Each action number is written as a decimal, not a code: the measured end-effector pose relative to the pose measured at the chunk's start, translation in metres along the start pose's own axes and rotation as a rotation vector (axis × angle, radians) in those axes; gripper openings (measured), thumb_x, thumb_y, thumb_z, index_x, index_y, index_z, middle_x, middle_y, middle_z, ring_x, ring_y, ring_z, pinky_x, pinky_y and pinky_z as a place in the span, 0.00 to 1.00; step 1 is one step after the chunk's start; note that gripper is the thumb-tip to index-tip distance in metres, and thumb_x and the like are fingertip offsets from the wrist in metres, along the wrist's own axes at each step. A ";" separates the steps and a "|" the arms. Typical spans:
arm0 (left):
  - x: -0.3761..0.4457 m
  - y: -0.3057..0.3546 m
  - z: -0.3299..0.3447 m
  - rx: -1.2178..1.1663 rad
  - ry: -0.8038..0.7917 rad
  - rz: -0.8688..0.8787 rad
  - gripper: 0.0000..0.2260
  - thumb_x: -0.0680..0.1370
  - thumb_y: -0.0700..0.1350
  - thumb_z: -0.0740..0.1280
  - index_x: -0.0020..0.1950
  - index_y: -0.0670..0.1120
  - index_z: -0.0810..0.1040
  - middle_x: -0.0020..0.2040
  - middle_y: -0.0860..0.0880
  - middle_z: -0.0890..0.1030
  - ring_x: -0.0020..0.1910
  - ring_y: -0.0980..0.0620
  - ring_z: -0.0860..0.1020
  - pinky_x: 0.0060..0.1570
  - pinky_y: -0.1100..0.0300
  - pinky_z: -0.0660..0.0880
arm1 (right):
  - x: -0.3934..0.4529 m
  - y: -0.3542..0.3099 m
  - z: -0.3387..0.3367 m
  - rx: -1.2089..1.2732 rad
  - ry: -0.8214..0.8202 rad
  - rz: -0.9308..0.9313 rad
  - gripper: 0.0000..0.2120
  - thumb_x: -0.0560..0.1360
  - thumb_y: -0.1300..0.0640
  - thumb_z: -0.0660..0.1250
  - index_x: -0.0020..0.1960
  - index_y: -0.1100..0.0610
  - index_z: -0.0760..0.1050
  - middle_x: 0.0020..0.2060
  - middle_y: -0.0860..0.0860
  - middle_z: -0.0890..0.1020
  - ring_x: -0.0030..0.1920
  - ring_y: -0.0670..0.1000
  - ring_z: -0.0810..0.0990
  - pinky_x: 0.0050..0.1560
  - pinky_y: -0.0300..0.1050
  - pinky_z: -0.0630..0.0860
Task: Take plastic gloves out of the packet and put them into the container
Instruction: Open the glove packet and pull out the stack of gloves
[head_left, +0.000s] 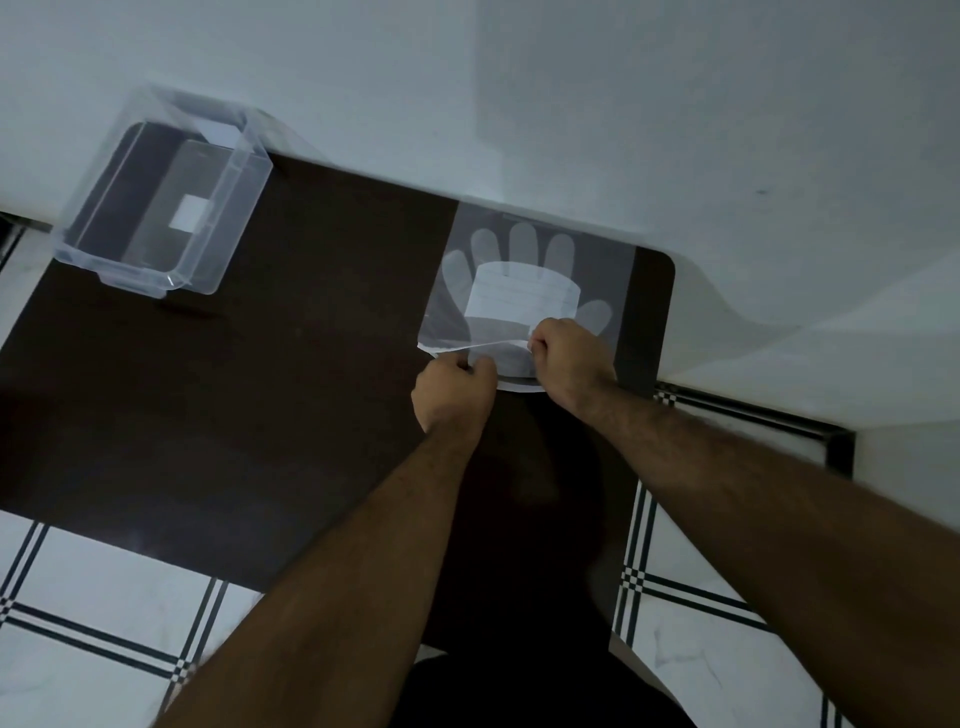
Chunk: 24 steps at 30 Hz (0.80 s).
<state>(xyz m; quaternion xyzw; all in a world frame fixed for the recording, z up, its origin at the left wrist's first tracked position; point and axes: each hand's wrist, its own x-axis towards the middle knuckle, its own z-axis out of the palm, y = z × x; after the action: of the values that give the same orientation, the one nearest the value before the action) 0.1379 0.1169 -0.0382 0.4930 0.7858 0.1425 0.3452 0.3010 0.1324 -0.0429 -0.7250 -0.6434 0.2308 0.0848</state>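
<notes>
While the packet lies flat at the table's far right, its near edge is pinched by left hand and right hand, fingers closed on it, container well apart far left.

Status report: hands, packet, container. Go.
Left hand and right hand both pinch the near edge of the glove packet, flat on the dark table. Container far left, looks empty. Nothing in between.
</notes>
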 end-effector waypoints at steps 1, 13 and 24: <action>0.000 0.001 0.000 -0.032 -0.002 -0.011 0.15 0.79 0.53 0.67 0.37 0.47 0.81 0.33 0.51 0.81 0.32 0.52 0.78 0.35 0.57 0.73 | 0.000 0.000 0.000 0.002 0.000 -0.004 0.07 0.85 0.54 0.66 0.50 0.55 0.80 0.46 0.52 0.83 0.47 0.52 0.82 0.51 0.54 0.84; 0.004 0.001 -0.004 0.006 -0.005 -0.080 0.09 0.83 0.46 0.68 0.50 0.46 0.87 0.39 0.53 0.81 0.35 0.56 0.76 0.42 0.58 0.73 | 0.005 0.000 0.004 -0.227 -0.250 -0.192 0.27 0.85 0.43 0.62 0.81 0.50 0.65 0.83 0.56 0.65 0.83 0.60 0.62 0.77 0.68 0.67; -0.006 -0.005 -0.016 -0.287 -0.015 -0.270 0.07 0.79 0.44 0.74 0.42 0.46 0.87 0.39 0.51 0.86 0.41 0.53 0.85 0.39 0.59 0.80 | 0.014 -0.006 -0.007 -0.292 -0.420 -0.034 0.49 0.75 0.18 0.44 0.87 0.44 0.42 0.88 0.53 0.41 0.87 0.61 0.42 0.80 0.77 0.47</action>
<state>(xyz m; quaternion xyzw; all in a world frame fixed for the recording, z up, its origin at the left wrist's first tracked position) 0.1252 0.1110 -0.0269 0.3302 0.8137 0.2017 0.4339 0.2996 0.1484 -0.0380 -0.6547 -0.6855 0.2795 -0.1526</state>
